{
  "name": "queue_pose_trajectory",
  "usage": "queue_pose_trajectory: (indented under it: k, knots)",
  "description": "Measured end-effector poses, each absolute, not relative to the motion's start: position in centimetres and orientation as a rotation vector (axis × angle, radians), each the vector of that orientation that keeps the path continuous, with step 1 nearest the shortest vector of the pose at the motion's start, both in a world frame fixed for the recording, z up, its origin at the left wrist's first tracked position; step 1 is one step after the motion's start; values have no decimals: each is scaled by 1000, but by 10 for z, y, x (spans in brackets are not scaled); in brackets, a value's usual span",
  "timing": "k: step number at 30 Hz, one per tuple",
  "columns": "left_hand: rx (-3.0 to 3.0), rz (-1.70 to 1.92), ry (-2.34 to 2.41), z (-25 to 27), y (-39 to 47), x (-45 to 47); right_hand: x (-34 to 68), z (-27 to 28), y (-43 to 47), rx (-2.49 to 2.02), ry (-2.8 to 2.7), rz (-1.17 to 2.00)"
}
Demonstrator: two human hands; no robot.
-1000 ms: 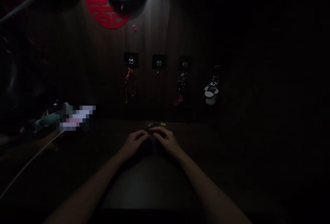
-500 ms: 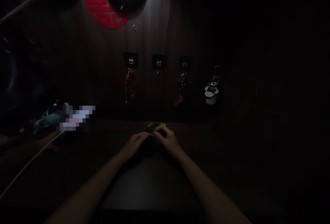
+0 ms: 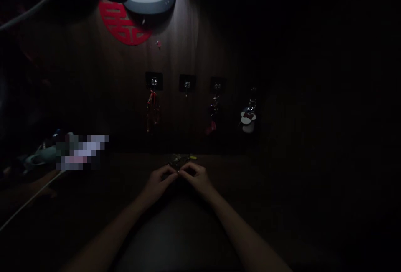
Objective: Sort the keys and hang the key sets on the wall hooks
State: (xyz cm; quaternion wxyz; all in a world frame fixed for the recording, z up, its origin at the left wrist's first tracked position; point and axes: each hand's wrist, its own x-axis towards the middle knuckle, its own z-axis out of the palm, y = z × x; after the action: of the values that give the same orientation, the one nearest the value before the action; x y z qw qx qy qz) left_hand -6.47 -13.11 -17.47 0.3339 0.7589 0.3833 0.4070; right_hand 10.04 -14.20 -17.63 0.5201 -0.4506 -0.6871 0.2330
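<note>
In the dim head view my left hand (image 3: 160,181) and my right hand (image 3: 197,176) meet over the dark table (image 3: 131,188). Thumb and fingers of each are pinched, with the fingertips nearly touching. A tiny glint shows between them, but it is too small and dark to name. Just beyond the fingertips lies a dark tangle of small items (image 3: 176,159), partly hidden by my hands. A small yellow piece (image 3: 193,158) sits at its right end.
Keychains hang on the back panel: a red-gold one (image 3: 152,111), a dark one (image 3: 214,109) and a white one with a bow (image 3: 248,120). Upper left are a lamp (image 3: 150,6) and red cutout (image 3: 125,27). A white cable (image 3: 29,201) runs left, near another person's hand (image 3: 45,190).
The whole view has shifted, with the wall things lower and further left. My hands have drawn closer together, and my left fingers are now bent into a pinch.
</note>
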Motion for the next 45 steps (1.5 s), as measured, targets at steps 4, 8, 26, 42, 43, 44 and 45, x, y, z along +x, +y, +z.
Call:
queue_pose_trajectory:
  k: [4, 8, 26, 42, 43, 44, 45]
  knots:
    - [1876, 1105, 1057, -169, -132, -65, 99, -174, -143, -1066, -1630, 581]
    - [1823, 1118, 1050, -168, -132, -64, 97, -171, -146, -1072, -1594, 640]
    - [2069, 1110, 1164, -182, -116, -82, 148, -139, -122, -1014, -1096, 570]
    - [2005, 1115, 1145, -184, -114, -84, 181, 9, -68, -1001, -954, 153]
    - [2006, 1123, 1140, -184, -114, -84, 182, 12, -65, -1016, -960, 170]
    - [2006, 1131, 1133, -184, -114, -84, 182, 15, -62, -1033, -965, 184]
    - [2004, 1137, 1129, -184, -114, -84, 182, 17, -59, -1047, -972, 195]
